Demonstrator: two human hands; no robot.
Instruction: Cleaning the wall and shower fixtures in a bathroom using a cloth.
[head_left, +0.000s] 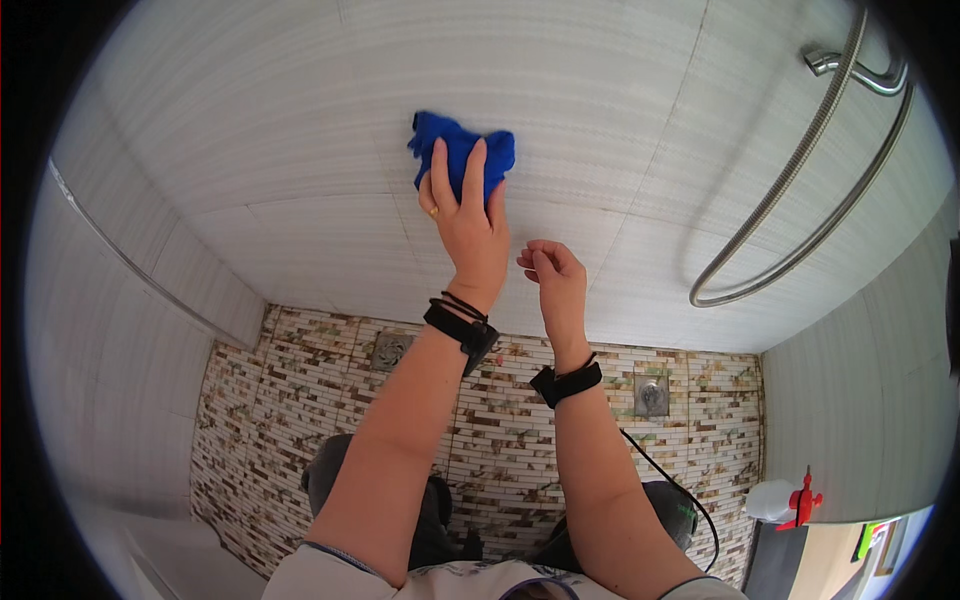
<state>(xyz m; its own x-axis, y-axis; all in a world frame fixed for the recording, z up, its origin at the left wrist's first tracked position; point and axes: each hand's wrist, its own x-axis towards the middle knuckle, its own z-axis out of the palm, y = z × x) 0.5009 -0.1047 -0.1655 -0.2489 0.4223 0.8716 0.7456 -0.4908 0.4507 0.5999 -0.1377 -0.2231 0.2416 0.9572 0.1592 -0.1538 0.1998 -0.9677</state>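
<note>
My left hand (474, 225) presses a bunched blue cloth (459, 150) flat against the pale tiled wall (570, 142). Its fingers are spread over the cloth, and a ring shows on one of them. To the right and a little lower, my right hand (556, 271) hangs in front of the same wall with its fingers loosely curled. Nothing can be seen in it. Each wrist wears a black strap, the left one with a small dark device on it.
A metal shower hose (780, 176) loops down at the right, below a chrome spout (862, 75). Two floor drains (391, 351) are set in the mosaic floor (502, 450). A spray bottle with a red head (804, 501) stands at lower right. A black cable (679, 487) runs beside my knee.
</note>
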